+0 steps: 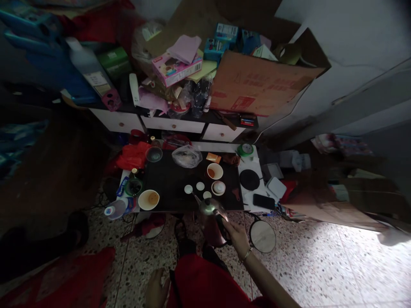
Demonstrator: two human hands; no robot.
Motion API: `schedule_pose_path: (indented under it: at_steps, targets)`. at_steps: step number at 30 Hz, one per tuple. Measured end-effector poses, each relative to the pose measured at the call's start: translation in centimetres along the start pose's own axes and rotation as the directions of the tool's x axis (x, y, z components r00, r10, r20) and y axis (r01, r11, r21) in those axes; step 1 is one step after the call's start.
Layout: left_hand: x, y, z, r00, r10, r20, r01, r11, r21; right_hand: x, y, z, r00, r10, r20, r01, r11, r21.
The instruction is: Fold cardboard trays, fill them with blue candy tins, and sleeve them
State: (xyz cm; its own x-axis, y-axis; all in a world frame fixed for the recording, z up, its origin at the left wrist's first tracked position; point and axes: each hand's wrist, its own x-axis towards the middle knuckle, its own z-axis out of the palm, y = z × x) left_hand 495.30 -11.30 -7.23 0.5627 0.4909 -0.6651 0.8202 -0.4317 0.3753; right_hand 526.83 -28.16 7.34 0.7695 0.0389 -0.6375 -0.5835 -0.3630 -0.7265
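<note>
A metal kettle [213, 222] is gripped at its handle by my right hand [236, 237], at the front edge of the low table. Its thin spout reaches over the table beside a small white cup [188, 189]. Two more small cups, one [200, 186] behind and one [207, 195] near the spout, stand close by. A lidded white bowl [218, 188] sits to their right, with a paper bowl of brown liquid [215, 171] behind it. My left hand [157, 287] hangs low by my lap, its fingers curled and dim; whether it holds anything is unclear.
On the table's left are a larger paper bowl [148, 199] and a plastic bottle [116, 209]. A black phone [263, 201] and a round black disc [249, 179] lie on the right. Round stools [262, 236] flank the front. Behind stands a cabinet [173, 125] with boxes on top.
</note>
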Motion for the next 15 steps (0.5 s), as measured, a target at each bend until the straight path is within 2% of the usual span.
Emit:
schedule_pose_path:
  at_steps: [3, 6, 11, 15]
  targets:
    - [0.3, 0.3, -0.3, 1.000, -0.013, -0.003, 0.013, 1.000, -0.019, -0.1, 0.1, -0.2, 0.999, 0.035, 0.020, -0.035, 0.999, 0.019]
    - [0.6, 0.2, -0.4, 1.000, -0.002, -0.001, 0.002, 0.999, -0.050, -0.2, 0.2, -0.3, 1.000, 0.019, 0.008, -0.019, 1.000, 0.016]
    - [1.5, -0.1, -0.4, 1.000, -0.010, -0.011, 0.010, 1.000, -0.012, 0.1, 0.5, -0.4, 1.000, 0.016, 0.002, -0.016, 1.000, 0.010]
    - [2.1, 0.4, -0.6, 0.999, 0.006, 0.031, -0.005, 1.000, -0.018, 0.2, 0.7, -0.4, 1.000, 0.004, -0.003, -0.004, 1.000, 0.000]
